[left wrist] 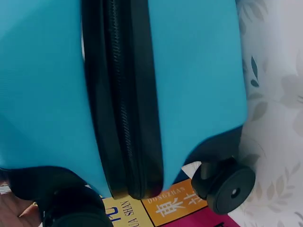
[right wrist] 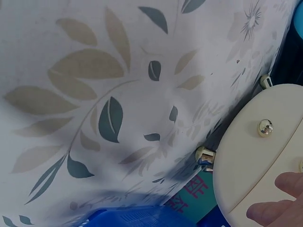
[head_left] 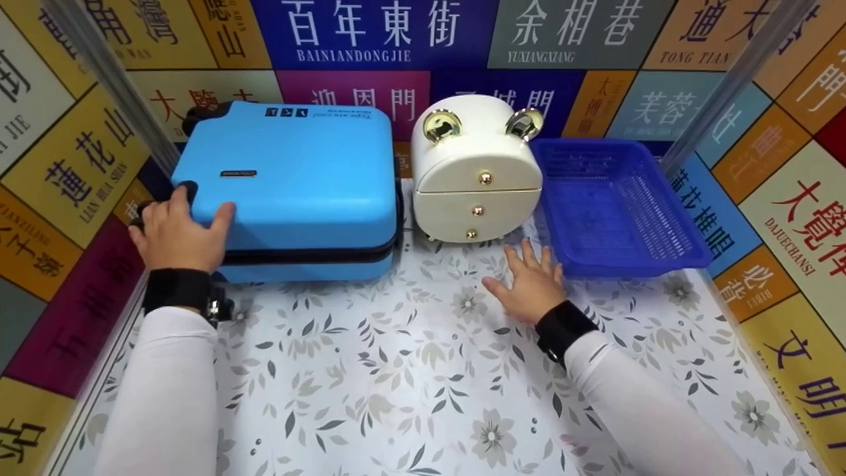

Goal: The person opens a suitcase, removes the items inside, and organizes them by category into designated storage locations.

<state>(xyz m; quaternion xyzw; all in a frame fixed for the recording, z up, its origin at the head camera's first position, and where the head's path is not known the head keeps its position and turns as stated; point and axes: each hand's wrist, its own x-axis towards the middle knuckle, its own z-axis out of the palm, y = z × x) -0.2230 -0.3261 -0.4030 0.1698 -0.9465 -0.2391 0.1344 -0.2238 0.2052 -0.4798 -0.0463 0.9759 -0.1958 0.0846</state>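
Note:
A blue hard-shell suitcase [head_left: 297,172] lies flat at the back left, its black zipper band [left wrist: 128,104] and wheels [left wrist: 232,189] showing in the left wrist view. My left hand [head_left: 182,231] rests at its front left corner by a black wheel mount, fingers spread; only part of the hand [left wrist: 19,208] shows in the left wrist view. My right hand [head_left: 530,284] hovers with spread fingers, holding nothing, in front of the gap between a cream drawer box [head_left: 479,165] and a blue basket. Two of its fingertips [right wrist: 272,213] appear before the box front [right wrist: 251,156].
The blue plastic basket [head_left: 628,205] stands at the back right, beside the cream box with gold knobs and ear-like rings. A floral cloth [head_left: 396,383] covers the surface. Patterned panels with printed characters rise at the back and both sides.

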